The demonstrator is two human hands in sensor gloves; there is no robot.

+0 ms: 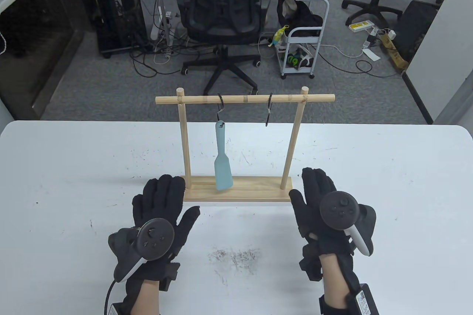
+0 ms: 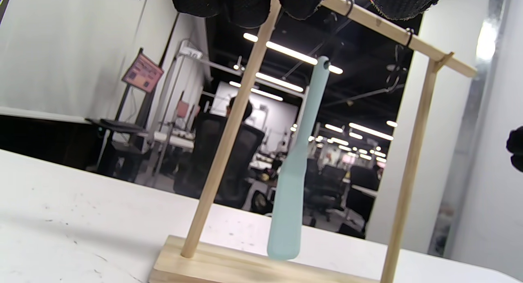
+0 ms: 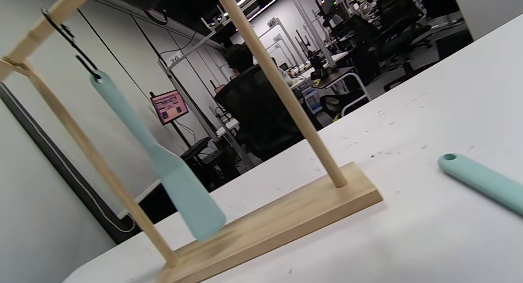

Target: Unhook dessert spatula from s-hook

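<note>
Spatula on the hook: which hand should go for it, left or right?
Left, probably. The spatula hangs from the left s-hook, nearer the left hand, which lies flat by the rack base. The right hand is further off. Both are empty.

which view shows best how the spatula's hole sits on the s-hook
The table view: the dessert spatula hangs straight down, its top hole on the left s-hook under the rail. The left wrist view shows the spatula but fingertips hide the hook. The right wrist view shows hook and hole, tilted.
</note>
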